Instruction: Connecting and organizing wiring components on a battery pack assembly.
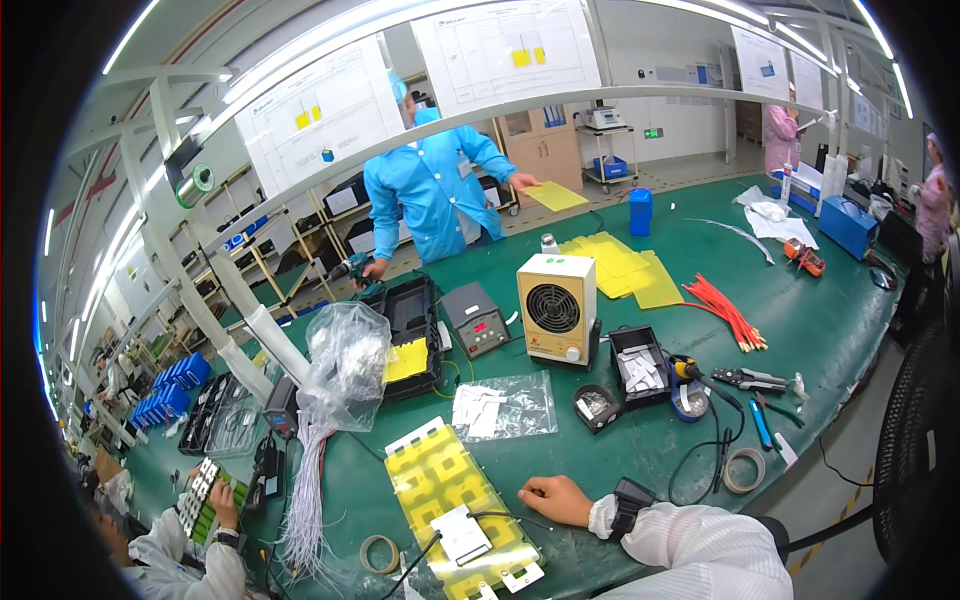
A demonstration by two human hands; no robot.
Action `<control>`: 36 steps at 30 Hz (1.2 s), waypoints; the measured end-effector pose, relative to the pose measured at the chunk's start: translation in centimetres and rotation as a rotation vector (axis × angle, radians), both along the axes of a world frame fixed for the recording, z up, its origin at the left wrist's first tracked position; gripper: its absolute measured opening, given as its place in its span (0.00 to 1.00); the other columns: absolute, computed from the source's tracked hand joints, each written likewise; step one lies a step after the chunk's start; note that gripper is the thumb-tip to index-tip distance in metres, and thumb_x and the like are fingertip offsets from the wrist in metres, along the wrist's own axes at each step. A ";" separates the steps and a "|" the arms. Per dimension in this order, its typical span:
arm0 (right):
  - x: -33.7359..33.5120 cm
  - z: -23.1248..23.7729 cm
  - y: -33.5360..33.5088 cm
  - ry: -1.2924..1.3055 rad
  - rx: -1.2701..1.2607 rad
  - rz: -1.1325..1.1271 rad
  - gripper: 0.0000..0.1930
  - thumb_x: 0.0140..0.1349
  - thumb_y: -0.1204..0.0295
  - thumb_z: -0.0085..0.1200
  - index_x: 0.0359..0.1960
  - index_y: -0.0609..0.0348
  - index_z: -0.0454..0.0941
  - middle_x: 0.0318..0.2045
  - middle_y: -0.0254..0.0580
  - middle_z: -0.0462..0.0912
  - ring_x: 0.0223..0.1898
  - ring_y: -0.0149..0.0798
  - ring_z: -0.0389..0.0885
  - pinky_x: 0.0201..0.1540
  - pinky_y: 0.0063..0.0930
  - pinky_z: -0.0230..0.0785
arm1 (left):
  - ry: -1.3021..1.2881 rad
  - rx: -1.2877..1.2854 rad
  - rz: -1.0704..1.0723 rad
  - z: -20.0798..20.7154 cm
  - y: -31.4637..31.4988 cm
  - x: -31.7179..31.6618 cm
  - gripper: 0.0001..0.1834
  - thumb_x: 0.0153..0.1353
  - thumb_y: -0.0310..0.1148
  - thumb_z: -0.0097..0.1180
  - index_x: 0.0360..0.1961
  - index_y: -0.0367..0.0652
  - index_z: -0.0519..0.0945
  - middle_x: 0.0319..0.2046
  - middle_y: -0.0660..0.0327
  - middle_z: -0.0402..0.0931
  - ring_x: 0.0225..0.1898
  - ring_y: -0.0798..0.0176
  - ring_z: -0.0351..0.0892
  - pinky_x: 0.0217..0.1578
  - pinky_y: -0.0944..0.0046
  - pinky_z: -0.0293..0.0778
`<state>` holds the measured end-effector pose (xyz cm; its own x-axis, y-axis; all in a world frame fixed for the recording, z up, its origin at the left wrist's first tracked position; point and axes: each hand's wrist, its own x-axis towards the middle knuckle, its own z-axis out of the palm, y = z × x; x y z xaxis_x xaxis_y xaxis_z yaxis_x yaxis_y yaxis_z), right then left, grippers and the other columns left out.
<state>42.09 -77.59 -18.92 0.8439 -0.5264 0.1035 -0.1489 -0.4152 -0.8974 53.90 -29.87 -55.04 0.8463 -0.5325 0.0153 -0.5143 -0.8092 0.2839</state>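
My right hand (558,499) rests on the green table with its fingers curled in, and nothing shows in them. It lies just right of a long battery pack (430,470) covered in yellow sheet with metal tabs at its near end. On the pack sits a flat white box (461,536), with black cables running from it; one cable passes just below my hand. A dark wrist device is strapped over my white sleeve. My left hand is out of the picture.
A co-worker at left holds a green cell pack (202,515). Across the table, a person in blue holds a yellow sheet (555,196) and a drill (352,267). An ionizing fan (556,310), soldering iron (688,370), pliers (775,410), tape roll (744,470) and white wires (308,500) surround the pack.
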 end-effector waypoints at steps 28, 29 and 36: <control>-0.3 0.0 0.3 -0.082 -0.106 0.003 0.13 0.60 0.60 0.52 0.33 0.58 0.80 0.22 0.45 0.80 0.23 0.46 0.78 0.27 0.34 0.68 | 0.335 -0.145 0.283 3.2 0.0 0.4 0.18 0.61 0.42 0.44 0.29 0.40 0.80 0.23 0.43 0.78 0.27 0.38 0.77 0.30 0.46 0.70; -0.2 -0.1 0.4 -0.104 -0.094 0.000 0.13 0.60 0.60 0.52 0.33 0.58 0.80 0.22 0.46 0.80 0.23 0.46 0.78 0.27 0.34 0.68 | 0.349 -0.144 0.279 3.0 -0.1 0.9 0.17 0.61 0.42 0.44 0.32 0.42 0.81 0.23 0.43 0.78 0.27 0.39 0.77 0.29 0.46 0.70; 0.7 0.7 0.9 -0.094 -0.090 0.004 0.14 0.59 0.60 0.52 0.30 0.60 0.79 0.21 0.49 0.79 0.23 0.49 0.79 0.28 0.36 0.70 | 0.261 -0.277 0.532 3.8 1.3 -1.1 0.16 0.64 0.36 0.43 0.35 0.35 0.80 0.28 0.47 0.79 0.31 0.58 0.81 0.30 0.61 0.76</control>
<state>42.75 -76.65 -18.23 0.8301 -0.5086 0.2288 -0.0642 -0.4947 -0.8667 52.82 -28.59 -51.26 0.9876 -0.0457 -0.1502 0.0506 -0.8130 0.5801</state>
